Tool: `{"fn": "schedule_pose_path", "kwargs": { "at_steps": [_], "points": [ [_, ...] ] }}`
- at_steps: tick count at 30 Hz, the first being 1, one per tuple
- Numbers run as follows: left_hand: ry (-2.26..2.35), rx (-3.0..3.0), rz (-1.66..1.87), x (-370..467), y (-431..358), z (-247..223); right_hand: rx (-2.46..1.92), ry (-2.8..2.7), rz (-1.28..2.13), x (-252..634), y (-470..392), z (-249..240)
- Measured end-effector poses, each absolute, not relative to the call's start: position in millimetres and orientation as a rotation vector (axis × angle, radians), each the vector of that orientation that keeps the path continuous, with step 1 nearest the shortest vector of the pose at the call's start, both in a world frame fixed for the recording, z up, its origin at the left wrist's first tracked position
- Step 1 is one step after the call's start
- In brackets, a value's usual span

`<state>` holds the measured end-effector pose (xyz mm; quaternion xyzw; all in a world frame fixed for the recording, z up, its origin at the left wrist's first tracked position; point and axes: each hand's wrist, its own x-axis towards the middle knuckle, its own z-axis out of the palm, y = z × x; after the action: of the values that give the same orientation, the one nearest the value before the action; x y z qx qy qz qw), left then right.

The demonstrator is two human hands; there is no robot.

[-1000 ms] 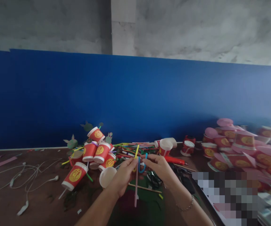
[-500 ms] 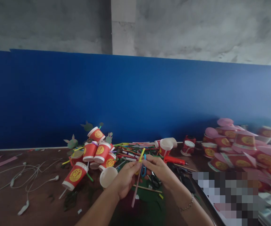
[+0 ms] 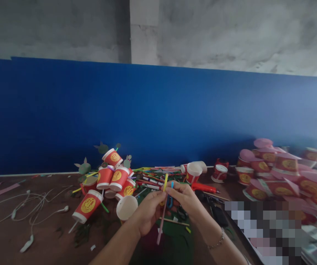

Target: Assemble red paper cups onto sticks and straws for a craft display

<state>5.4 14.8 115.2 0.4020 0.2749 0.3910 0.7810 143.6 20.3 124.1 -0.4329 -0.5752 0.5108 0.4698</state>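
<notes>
A: What was at the far left?
B: A tangled white earphone cable, then a heap of red paper cups with yellow emblems, several partly hidden by others

A: The left hand?
B: Slanted up from below, thumb and fingers pinching a long thin pink plastic straw and a narrow yellow plastic piece; the fingertips covered where they met

A: Next?
B: A curled blue plastic tube, its middle covered by the right hand, which angled inward, wrist lowered, thumb and forefinger pinching the tube

A: Beyond?
B: A flat object blurred into blocks, unrecognisable
</notes>
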Motion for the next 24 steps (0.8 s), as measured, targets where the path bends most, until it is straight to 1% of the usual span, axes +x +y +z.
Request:
{"fn": "schedule_pose_path", "kwargs": {
  "at_steps": [4,8,10,12,14,15,18,24],
  "points": [
    [0.602,0.906,0.797,7.3,13.8,112.3,-1.068,-1.430,1.258,141.1,19.9,123.4],
    [0.664,0.939,0.842,6.4,16.7,106.9,-1.088,-1.548,1.244,148.8,25.5,123.1],
    [0.712,0.953,0.871,3.6,19.5,106.3,-1.164,-1.624,1.136,161.4,31.5,122.0],
    [0.754,0.948,0.902,0.4,22.2,106.7,-1.374,-1.695,0.861,177.5,37.7,118.8],
    [0.775,0.915,0.932,-1.9,24.2,106.9,-1.763,-1.965,0.496,192.1,42.0,113.0],
    [0.774,0.890,0.943,-2.5,24.8,106.6,-1.991,-2.091,0.366,197.2,43.0,109.4],
    [0.741,0.822,0.951,-2.5,25.4,104.1,-2.179,-2.188,0.314,201.2,42.6,98.5],
    [0.716,0.754,0.934,-2.3,26.6,101.6,-2.192,-2.268,0.273,187.6,38.6,91.4]
  ]
}}
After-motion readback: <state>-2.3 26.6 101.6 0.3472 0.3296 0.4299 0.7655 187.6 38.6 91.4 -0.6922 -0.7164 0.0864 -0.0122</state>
